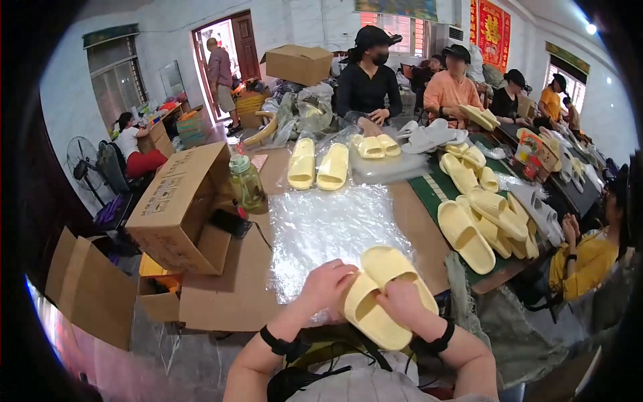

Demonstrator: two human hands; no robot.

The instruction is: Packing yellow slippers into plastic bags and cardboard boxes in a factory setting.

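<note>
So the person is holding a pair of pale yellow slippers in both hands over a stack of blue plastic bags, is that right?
Not quite: the plastic bags are clear, not blue. The head view shows both the left hand and right hand holding the pale yellow slippers over them.

Two pale yellow slippers [378, 295] sit in the hands at lower centre. Two more slippers [318, 165] lie at upper centre, one green bottle [247, 184] left of them, one fan [84, 161] far left.

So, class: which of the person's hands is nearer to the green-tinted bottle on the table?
Left. The left hand grips the yellow slippers below and to the right of the bottle; the right hand is further right, beyond the left.
</note>
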